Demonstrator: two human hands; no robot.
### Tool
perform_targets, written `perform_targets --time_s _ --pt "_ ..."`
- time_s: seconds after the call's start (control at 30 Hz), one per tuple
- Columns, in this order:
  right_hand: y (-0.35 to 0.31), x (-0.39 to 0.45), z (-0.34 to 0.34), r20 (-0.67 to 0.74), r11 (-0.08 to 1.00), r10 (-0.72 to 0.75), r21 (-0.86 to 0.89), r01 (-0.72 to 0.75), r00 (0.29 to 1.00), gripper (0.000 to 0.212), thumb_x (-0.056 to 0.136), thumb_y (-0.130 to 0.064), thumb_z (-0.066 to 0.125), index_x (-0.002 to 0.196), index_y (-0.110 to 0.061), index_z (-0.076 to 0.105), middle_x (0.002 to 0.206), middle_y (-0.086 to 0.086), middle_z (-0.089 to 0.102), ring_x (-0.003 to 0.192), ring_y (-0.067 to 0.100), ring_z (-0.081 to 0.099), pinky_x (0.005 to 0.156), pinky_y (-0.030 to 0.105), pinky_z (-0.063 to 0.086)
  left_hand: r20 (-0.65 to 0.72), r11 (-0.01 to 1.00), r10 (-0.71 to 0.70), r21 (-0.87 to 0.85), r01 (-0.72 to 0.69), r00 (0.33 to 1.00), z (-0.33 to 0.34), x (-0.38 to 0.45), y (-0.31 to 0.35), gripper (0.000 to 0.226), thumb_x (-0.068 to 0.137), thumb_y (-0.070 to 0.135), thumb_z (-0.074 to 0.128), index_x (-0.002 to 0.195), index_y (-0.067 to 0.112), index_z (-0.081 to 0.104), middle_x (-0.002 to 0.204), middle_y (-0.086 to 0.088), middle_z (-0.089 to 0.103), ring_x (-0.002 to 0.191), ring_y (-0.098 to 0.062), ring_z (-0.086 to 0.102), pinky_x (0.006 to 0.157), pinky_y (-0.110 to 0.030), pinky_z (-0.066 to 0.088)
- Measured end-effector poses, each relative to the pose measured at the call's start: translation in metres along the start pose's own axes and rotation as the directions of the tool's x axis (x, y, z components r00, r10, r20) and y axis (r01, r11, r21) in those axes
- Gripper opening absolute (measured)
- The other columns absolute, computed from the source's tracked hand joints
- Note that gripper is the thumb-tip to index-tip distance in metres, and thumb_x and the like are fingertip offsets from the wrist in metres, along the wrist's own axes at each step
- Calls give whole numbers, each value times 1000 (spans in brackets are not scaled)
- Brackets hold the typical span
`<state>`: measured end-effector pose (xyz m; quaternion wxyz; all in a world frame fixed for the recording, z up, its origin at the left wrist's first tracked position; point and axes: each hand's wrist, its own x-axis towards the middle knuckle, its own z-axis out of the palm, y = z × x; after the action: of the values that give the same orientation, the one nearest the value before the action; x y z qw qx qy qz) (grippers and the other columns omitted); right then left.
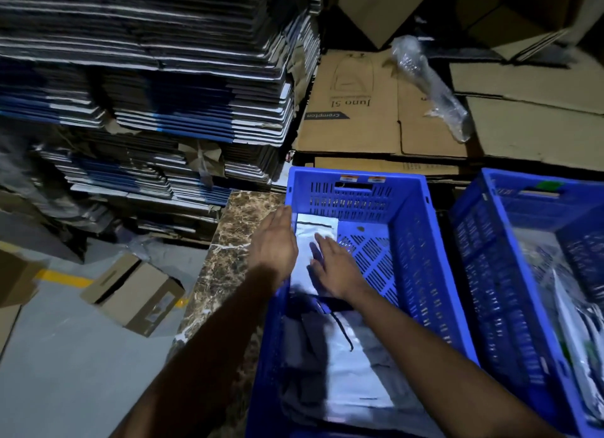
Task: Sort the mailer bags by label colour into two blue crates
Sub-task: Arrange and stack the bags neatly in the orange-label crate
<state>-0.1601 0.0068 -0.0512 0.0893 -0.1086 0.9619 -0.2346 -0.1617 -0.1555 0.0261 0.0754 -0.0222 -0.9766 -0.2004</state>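
Observation:
Two blue crates stand side by side on a marble-patterned counter. In the left crate [415, 241] lie white and grey mailer bags, one white bag [310, 238] at the far left end and more bags [356, 372] near me. My right hand [333, 267] rests flat on the far white bag with fingers spread. My left hand [276, 241] hovers over the crate's left rim, fingers straight and together, holding nothing. The right crate [490, 274] holds several clear and white mailer bags [568, 294]. No label colour is readable.
The brown marble counter [228, 258] runs along the left of the crates. Tall stacks of flattened cartons [147, 94] rise behind on the left, and brown cardboard sheets [376, 117] with a roll of bubble wrap [431, 84] behind. A small carton [134, 297] lies on the grey floor.

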Motion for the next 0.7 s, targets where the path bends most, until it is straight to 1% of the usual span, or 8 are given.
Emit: perform_targets --time_s 0.1,0.17,0.23,0.33,0.43,0.57,0.63,0.7 --pt "14 -48 -23 130 998 1 68 -10 992 49 95 -45 48 136 -18 52 131 9 63 122 27 58 100 36 45 -8 997 79 -6 -79 997 0 -2 -3 53 97 13 39 149 15 35 160 -4 28 145 -24 26 119 -32 20" --pt "21 -83 -31 284 996 -13 87 -12 959 52 92 -51 57 135 -22 54 133 0 62 124 20 57 102 29 44 -4 986 162 43 -161 987 1 -1 -4 48 94 12 43 142 14 45 154 -7 37 141 -24 31 117 -33 21" --pt "23 -113 -34 460 1000 -22 26 11 888 73 85 -52 69 145 -18 44 145 -2 50 134 16 46 109 23 34 13 979 188 81 -189 982 2 2 -2 42 92 14 45 133 17 52 149 -7 43 139 -24 34 116 -35 26" --pt "29 -132 -33 459 995 3 -87 41 889 96 68 -49 85 147 -14 41 144 8 48 133 25 44 108 27 35 46 961 199 186 -205 979 3 1 3 39 90 18 47 127 14 58 148 -7 45 140 -24 33 115 -39 31" --pt "32 -133 -37 445 974 14 -209 89 895 99 62 -51 86 146 -21 42 133 8 51 125 28 48 98 31 42 80 949 220 215 -232 972 4 -3 5 34 90 17 50 121 13 64 138 -5 57 145 -22 27 113 -38 33" --pt "31 -134 -44 383 932 -74 -303 201 921 55 75 -37 76 127 -25 63 117 4 66 109 25 60 84 31 47 219 921 273 223 -321 937 7 -11 7 33 90 24 50 118 18 66 129 -7 64 147 -20 26 119 -40 20" --pt "31 -136 -49 316 924 -129 -306 230 940 22 75 -24 68 97 -23 69 93 1 72 91 22 65 68 30 48 279 905 282 240 -351 918 7 -16 8 35 94 29 43 122 25 63 127 -8 65 137 -19 43 120 -47 12" --pt "35 -136 -50 270 957 -103 -236 170 957 5 76 -18 65 78 -23 65 82 -2 73 77 11 65 60 23 42 288 886 338 223 -406 896 8 -24 8 37 96 29 37 124 28 60 106 -7 73 113 -19 62 122 -44 10"
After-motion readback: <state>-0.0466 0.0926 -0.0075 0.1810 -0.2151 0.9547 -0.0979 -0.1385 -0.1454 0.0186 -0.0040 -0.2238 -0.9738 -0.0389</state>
